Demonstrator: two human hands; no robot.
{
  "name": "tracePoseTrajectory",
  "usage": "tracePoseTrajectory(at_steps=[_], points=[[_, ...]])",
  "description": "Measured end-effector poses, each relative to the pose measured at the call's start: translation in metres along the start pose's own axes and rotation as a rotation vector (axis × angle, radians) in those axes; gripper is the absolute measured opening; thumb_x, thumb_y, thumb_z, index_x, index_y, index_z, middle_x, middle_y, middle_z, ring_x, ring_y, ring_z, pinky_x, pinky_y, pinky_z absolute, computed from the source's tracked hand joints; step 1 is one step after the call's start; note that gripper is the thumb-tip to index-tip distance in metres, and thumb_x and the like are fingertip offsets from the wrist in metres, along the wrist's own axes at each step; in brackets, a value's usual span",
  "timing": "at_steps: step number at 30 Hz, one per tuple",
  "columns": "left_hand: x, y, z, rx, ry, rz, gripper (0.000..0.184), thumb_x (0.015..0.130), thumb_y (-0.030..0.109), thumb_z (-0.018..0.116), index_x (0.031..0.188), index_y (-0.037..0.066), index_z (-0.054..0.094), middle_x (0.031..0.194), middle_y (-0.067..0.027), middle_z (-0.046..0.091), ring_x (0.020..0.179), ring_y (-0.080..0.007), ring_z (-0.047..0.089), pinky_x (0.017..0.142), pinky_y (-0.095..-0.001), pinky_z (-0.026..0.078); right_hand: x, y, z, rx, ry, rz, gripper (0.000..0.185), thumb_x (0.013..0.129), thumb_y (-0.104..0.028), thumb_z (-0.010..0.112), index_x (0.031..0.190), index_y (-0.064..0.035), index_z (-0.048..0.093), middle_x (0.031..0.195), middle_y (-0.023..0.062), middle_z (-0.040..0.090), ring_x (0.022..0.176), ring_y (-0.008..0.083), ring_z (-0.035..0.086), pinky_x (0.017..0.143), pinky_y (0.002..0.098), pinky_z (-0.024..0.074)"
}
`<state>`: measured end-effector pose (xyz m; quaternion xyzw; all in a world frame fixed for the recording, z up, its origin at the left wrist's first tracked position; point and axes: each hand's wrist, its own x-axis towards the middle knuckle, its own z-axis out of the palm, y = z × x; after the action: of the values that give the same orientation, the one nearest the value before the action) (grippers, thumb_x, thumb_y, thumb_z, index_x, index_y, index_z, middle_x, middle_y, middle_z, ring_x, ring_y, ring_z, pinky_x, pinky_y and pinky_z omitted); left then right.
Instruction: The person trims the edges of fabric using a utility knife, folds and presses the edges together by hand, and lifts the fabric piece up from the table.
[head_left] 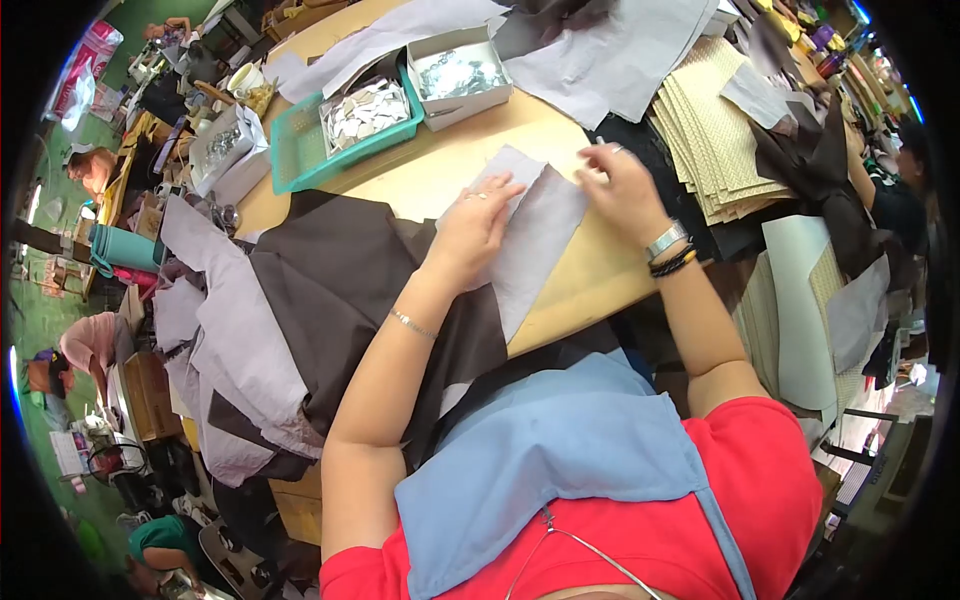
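Note:
My left hand [475,230] lies flat, fingers stretched out, on a pale grey-lilac piece of material [545,235] at the table's near edge. The piece has a pointed lower end and a seam or fold line across its upper part. Just right of it, my right hand [628,195] hovers with its fingers curled together; whether anything small is pinched in them is hidden. Dark brown material [330,270] spreads under and left of my left forearm, partly hanging over the edge.
On the yellow table [540,130] stand a teal basket [290,175] with small pale pieces and a white box [465,105] of shiny bits. Quilted cream sheets [705,140] are stacked at right. Other people sit at left; a person's arm shows far right.

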<state>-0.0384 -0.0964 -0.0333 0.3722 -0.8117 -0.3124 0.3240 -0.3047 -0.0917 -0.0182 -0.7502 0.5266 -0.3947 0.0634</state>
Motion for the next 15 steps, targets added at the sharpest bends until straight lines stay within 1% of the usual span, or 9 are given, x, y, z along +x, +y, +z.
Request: tracePoseTrajectory(at_steps=[1,2,4,6,8,10,12,14,15], points=[[0.006,-0.003,0.005,0.072,-0.032,0.018,0.036,0.100,0.017,0.052,0.134,0.011,0.059,0.146,-0.0172,0.053,0.136,-0.0328,0.049,0.115,-0.0458,0.033,0.000,-0.013,0.009,0.085,-0.014,-0.055,0.020,0.085,-0.012,0.070,0.103,-0.0038,0.067,0.088,0.0139,0.067,0.082,0.0310,0.066,0.074,0.0402,0.0528],[0.007,-0.008,0.009,0.095,-0.053,-0.005,0.038,0.100,0.016,0.050,0.137,0.010,0.056,0.145,-0.0175,0.053,0.136,-0.0336,0.049,0.115,-0.0475,0.033,-0.001,-0.023,0.017,0.168,-0.028,-0.107,0.016,0.085,-0.012,0.070,0.099,-0.0037,0.066,0.087,0.0137,0.067,0.082,0.0309,0.066,0.074,0.0401,0.0526],[0.011,-0.015,0.010,0.136,-0.103,-0.039,0.042,0.100,0.014,0.046,0.142,0.009,0.050,0.145,-0.0182,0.053,0.136,-0.0353,0.048,0.115,-0.0508,0.033,-0.001,-0.026,0.030,0.245,-0.169,-0.115,0.013,0.084,-0.012,0.072,0.093,-0.0044,0.065,0.087,0.0138,0.067,0.083,0.0313,0.066,0.075,0.0400,0.0524],[0.010,-0.023,0.003,0.167,-0.128,-0.056,0.047,0.100,0.014,0.045,0.147,0.009,0.045,0.144,-0.0172,0.054,0.135,-0.0347,0.050,0.115,-0.0500,0.033,-0.002,-0.026,0.037,0.229,-0.211,-0.155,0.015,0.082,-0.008,0.074,0.091,-0.0036,0.064,0.085,0.0130,0.066,0.080,0.0291,0.065,0.074,0.0376,0.0524],[0.008,-0.034,-0.004,0.089,-0.110,-0.067,0.046,0.100,0.015,0.046,0.146,0.010,0.046,0.143,-0.0157,0.056,0.134,-0.0331,0.051,0.115,-0.0525,0.031,-0.004,-0.019,0.043,0.201,-0.208,-0.193,0.016,0.081,-0.011,0.075,0.091,-0.0045,0.064,0.084,0.0125,0.066,0.080,0.0300,0.065,0.075,0.0393,0.0520],[0.006,-0.032,-0.011,0.140,-0.104,-0.126,0.047,0.100,0.015,0.048,0.147,0.010,0.045,0.142,-0.0138,0.057,0.135,-0.0313,0.051,0.115,-0.0542,0.030,-0.004,-0.017,0.046,0.229,-0.173,-0.229,0.016,0.082,-0.014,0.076,0.090,-0.0060,0.064,0.083,0.0118,0.065,0.079,0.0300,0.064,0.075,0.0410,0.0515],[0.004,-0.036,-0.007,0.068,-0.061,-0.152,0.045,0.098,0.020,0.055,0.141,0.010,0.052,0.143,-0.0120,0.058,0.136,-0.0301,0.050,0.116,-0.0555,0.027,-0.005,-0.017,0.048,0.129,-0.202,-0.233,0.017,0.083,-0.018,0.076,0.090,-0.0072,0.064,0.083,0.0111,0.065,0.081,0.0293,0.064,0.076,0.0408,0.0515],[0.003,-0.028,-0.006,0.185,-0.083,-0.110,0.042,0.095,0.024,0.061,0.135,0.012,0.059,0.144,-0.0105,0.057,0.138,-0.0293,0.049,0.117,-0.0560,0.025,-0.001,-0.019,0.045,0.064,-0.213,-0.292,0.020,0.083,-0.022,0.075,0.091,-0.0076,0.064,0.085,0.0103,0.065,0.084,0.0287,0.064,0.079,0.0409,0.0515],[0.004,-0.026,-0.007,0.253,-0.083,-0.105,0.041,0.093,0.026,0.064,0.132,0.013,0.062,0.145,-0.0097,0.056,0.138,-0.0288,0.048,0.117,-0.0563,0.023,0.000,-0.018,0.048,0.076,-0.176,-0.318,0.021,0.083,-0.024,0.075,0.092,-0.0080,0.064,0.086,0.0099,0.065,0.086,0.0287,0.065,0.081,0.0404,0.0515]])
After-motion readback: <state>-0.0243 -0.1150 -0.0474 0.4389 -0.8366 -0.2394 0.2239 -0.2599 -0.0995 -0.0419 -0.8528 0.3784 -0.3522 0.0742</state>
